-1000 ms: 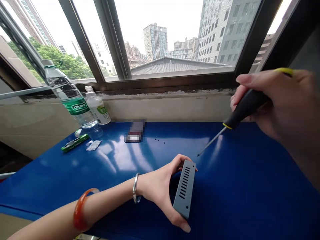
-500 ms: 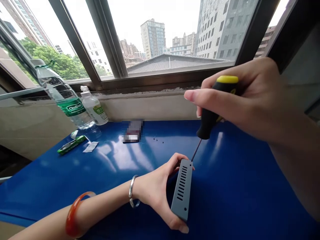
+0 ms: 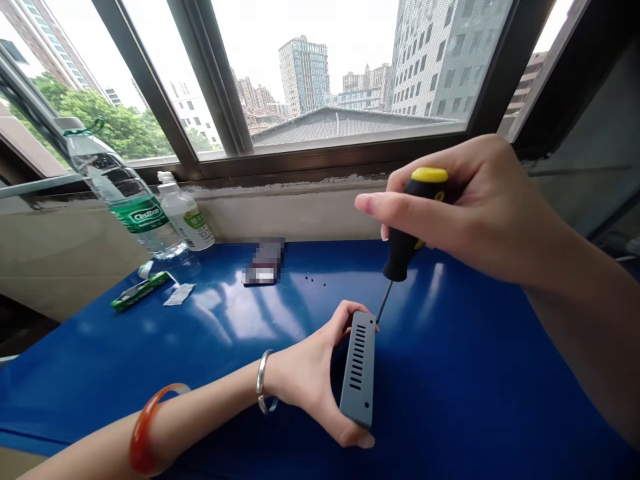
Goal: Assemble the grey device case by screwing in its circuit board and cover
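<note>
My left hand (image 3: 313, 373) grips a grey slotted metal casing (image 3: 358, 369) by its long edges, holding it nearly upright above the blue table. It has a row of narrow vents and small round holes near its ends. My right hand (image 3: 465, 207) holds a black screwdriver with a yellow end (image 3: 413, 220) almost vertically. Its thin shaft (image 3: 384, 301) comes down to the casing's top right corner, and the tip looks in contact there. The casing's underside is hidden.
Several tiny dark screws (image 3: 315, 281) lie on the blue table (image 3: 475, 400) beside a pixelated object (image 3: 264, 262). Further left are a large water bottle (image 3: 125, 190), a small bottle (image 3: 185, 217), a green packet (image 3: 140, 291) and a paper scrap (image 3: 179, 294). A window frame (image 3: 320, 163) runs behind.
My right hand has swung the screwdriver from a slanted position at the right to nearly upright, with its tip at the casing's corner. The casing has shifted slightly left.
</note>
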`<state>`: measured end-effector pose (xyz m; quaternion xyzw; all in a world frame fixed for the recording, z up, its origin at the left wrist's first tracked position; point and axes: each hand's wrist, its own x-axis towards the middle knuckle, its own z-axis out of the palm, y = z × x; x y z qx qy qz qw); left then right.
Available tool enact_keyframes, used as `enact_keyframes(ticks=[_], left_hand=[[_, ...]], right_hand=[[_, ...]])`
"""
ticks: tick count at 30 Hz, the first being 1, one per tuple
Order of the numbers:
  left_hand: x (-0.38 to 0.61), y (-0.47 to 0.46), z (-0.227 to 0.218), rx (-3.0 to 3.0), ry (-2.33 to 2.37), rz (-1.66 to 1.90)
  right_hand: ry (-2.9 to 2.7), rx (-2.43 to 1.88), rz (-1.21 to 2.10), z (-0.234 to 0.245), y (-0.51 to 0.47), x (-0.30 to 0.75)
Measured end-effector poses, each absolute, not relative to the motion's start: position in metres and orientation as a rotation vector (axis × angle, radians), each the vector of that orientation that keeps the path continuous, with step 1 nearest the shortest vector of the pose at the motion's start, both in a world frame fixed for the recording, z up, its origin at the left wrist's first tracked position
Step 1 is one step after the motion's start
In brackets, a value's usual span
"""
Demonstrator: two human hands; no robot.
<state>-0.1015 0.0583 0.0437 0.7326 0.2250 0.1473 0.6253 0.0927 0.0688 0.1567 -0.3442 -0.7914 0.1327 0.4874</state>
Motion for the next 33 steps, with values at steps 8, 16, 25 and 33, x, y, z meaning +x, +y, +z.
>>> enact_keyframes(ticks=[8, 16, 25, 33], left_hand=[[-0.100, 0.058, 0.044, 1.679, 0.524, 0.359], [-0.100, 0.056, 0.044, 1.656, 0.521, 0.366], [-0.100, 0.056, 0.045, 1.643, 0.531, 0.354], [-0.103, 0.061, 0.043, 1.658, 0.508, 0.349]], right_hand=[[-1.963, -0.805, 0.344, 0.152, 0.072, 0.091], [-1.973, -0.822, 0.364, 0.151, 0.075, 0.091], [-1.919, -0.796, 0.294, 0.144, 0.074, 0.082], [-1.944, -0.860, 0.133, 0.143, 0.072, 0.081]])
